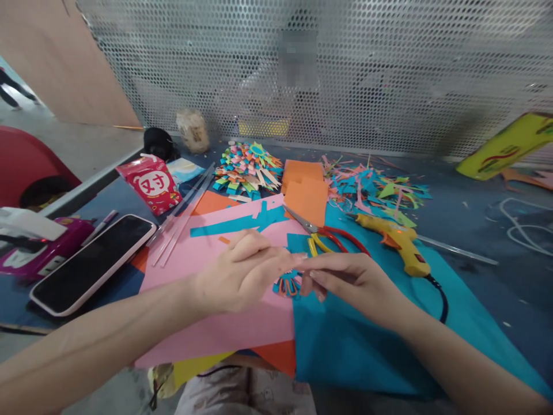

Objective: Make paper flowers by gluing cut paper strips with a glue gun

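Observation:
A small blue and orange paper piece with looped strips (288,285) sits between my hands, over the seam of a pink sheet (194,328) and a blue sheet (345,351). My left hand (253,271) is closed around its upper left side, its fingers pressed together. From the right, my right hand (345,279) pinches at the piece's edge, thumb against fingers. The fingertips meet above the piece and hide part of it. Just beyond my right hand lie scissors (339,236) with red and yellow handles. A yellow glue gun (400,239) rests on the blue sheet.
Behind are a heap of fringed paper pieces (248,167), orange sheets (306,193) and paper scraps (371,187). A phone (93,265), a purple power strip (47,253), a red packet (151,183) and clear sticks (181,222) lie left. A perforated metal panel (345,75) stands behind.

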Motion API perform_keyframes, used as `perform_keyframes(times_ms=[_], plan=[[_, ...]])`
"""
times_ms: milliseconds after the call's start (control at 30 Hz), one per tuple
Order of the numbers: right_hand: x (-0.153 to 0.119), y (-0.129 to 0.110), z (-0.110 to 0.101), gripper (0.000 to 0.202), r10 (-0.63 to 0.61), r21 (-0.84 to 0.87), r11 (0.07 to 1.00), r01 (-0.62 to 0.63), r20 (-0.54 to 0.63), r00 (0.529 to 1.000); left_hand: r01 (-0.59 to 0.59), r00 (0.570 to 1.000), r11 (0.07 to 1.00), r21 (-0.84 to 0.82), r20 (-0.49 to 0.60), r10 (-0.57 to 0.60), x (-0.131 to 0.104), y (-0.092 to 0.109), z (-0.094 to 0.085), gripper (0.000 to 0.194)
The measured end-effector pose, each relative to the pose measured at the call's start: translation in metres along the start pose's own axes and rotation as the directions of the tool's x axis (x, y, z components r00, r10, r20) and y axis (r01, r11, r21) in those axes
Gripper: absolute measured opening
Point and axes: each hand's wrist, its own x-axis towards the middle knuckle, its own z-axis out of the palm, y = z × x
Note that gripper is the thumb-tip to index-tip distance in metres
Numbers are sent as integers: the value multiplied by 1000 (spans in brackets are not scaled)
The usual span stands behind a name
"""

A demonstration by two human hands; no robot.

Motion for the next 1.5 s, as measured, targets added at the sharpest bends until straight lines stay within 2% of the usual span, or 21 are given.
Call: perform_keyframes(times_ms=[100,200,267,333,400,433,567,667,733,800,900,967,1033,1100,1133,1267,1400,1500], plan=[[1,0,-3,24,-14,-103,995,10,-40,999,44,997,997,-58,-65,-48,1,0,0,16],[2,2,-9,26,-91,-343,937,65,-61,994,115,991,989,-89,-51,-120,4,0,-2,9],[2,4,-11,30,-212,-591,781,200,51,976,162,986,981,-107,-7,-164,6,-1,-3,5],[2,8,-11,43,-286,-776,514,365,246,926,212,977,968,-138,20,-211,7,-2,-4,5],[2,12,-9,53,-296,-842,274,465,386,874,258,966,951,-173,22,-258,6,-2,-5,7],[2,14,-7,54,-305,-853,192,486,419,856,272,962,944,-187,15,-274,6,-2,-5,9],[4,17,-2,32,-377,-851,-17,524,491,785,226,971,921,-317,-1,-239,6,-1,-6,13],[4,17,-2,25,-428,-823,-124,555,549,718,73,997,868,-491,48,-57,7,2,-7,14],[4,17,-4,28,-423,-807,-141,573,573,702,-30,996,824,-565,56,75,6,4,-7,11],[3,17,-6,30,-377,-818,-107,565,560,738,-48,993,795,-605,59,105,3,4,-7,15],[3,19,-10,32,-314,-853,-74,517,512,800,135,987,799,-586,147,-59,-1,0,-6,28],[3,19,-12,32,-312,-854,-112,509,516,798,293,949,833,-470,246,-195,-3,-7,-3,41],[4,18,-11,33,-319,-838,-181,515,545,776,359,905,880,-309,346,-248,-5,-14,0,54],[5,15,-10,35,-346,-821,-244,515,570,745,295,891,934,-202,412,-192,-7,-21,4,58],[5,13,-9,35,-366,-817,-261,515,577,730,239,897,954,-179,417,-147,-8,-23,6,57],[6,9,-10,36,-463,-840,-258,478,542,702,36,947,989,-143,320,12,-8,-25,11,53],[6,12,-15,30,-528,-882,-224,414,467,710,-150,966,986,-78,199,162,-7,-24,14,40],[7,15,-17,23,-593,-931,-119,345,345,728,-130,979,989,-73,150,139,-8,-24,16,44]])
